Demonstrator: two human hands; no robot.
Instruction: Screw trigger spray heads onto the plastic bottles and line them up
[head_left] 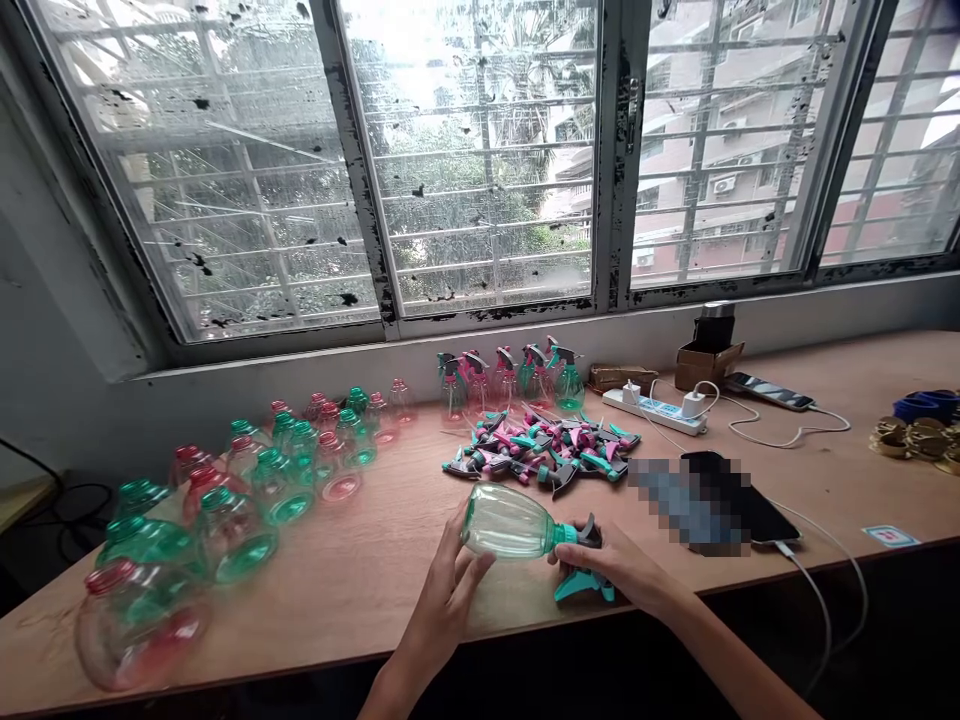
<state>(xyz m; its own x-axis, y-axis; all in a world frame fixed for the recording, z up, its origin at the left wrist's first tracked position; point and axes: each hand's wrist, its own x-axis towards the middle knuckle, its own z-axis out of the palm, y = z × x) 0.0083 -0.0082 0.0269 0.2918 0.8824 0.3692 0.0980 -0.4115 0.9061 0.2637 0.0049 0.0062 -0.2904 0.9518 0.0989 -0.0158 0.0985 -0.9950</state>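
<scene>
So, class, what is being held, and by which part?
A green spray bottle: left hand at its base end, right hand at its spray head.

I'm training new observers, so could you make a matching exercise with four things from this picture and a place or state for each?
1. Left hand
2. Right hand
3. Loose spray heads
4. Power strip

A. White, with chargers plugged in
B. At the neck end of the sideways green bottle
C. Heaped on the table
D. Supporting that bottle's wide body

Right pairs: 1-D, 2-B, 3-C, 4-A
</scene>
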